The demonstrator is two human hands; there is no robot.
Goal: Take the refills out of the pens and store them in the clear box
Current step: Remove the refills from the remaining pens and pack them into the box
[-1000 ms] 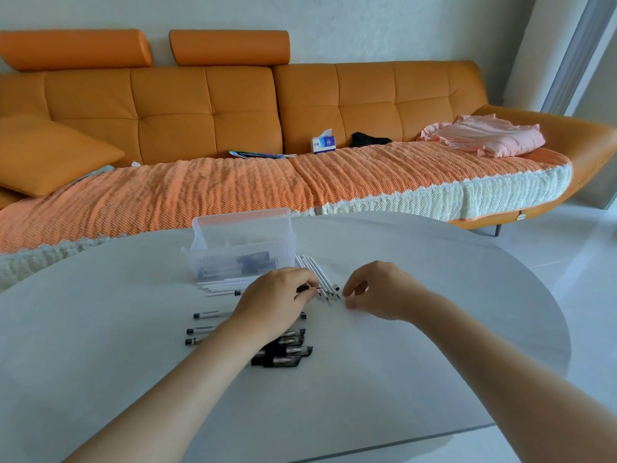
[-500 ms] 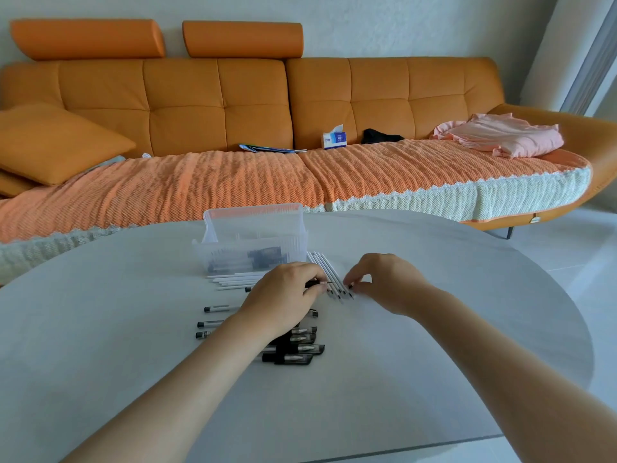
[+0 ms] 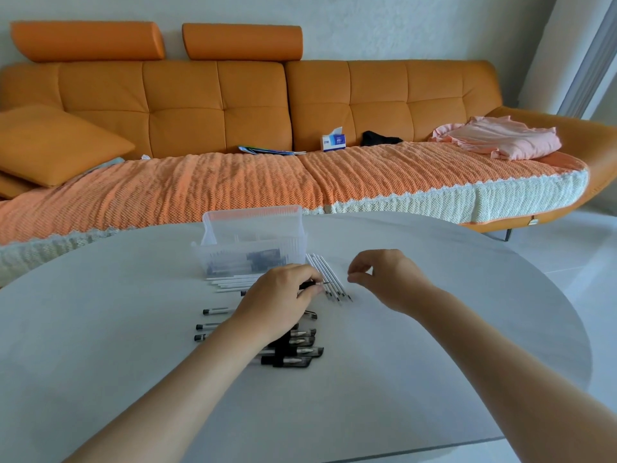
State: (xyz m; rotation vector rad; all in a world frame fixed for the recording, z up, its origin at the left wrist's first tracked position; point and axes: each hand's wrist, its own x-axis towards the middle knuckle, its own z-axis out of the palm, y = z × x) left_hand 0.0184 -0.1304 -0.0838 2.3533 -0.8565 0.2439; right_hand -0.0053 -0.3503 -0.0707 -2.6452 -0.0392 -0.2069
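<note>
While the left hand (image 3: 278, 304) curls its fingers (image 3: 309, 290) round a slim black-tipped plastic pen (image 3: 307, 285), whose fine point juts out towards the right, the step in hand appears to be drawing that pen's refill out. The right hand (image 3: 387, 279) hovers just beside the point, thumb and forefinger brought together in a pinch; whether anything sits between them I cannot tell. To do this well, the left hand should keep the barrel steady and low over the pale grey round table (image 3: 434, 362), and the right should take the refill close to its tip and pull straight along the barrel, since so thin a tube is likely to bend under a sideways tug.

Between the hands lies a fan of thin white refill tubes (image 3: 329, 277), its far ends near the right corner of the clear ribbed plastic box (image 3: 233, 259). A row of white refill tubes (image 3: 230, 283) lies crosswise just in front of that box, so both lots are out on the table, not yet stored. A heap of black-capped clear pens (image 3: 293, 354) sits under the left wrist.

The box stands open, its clear lid (image 3: 253, 217) tipped up behind. Dark and pale slender items lie along its bottom, blurred through the wall; refills or pen parts, I cannot say
</note>
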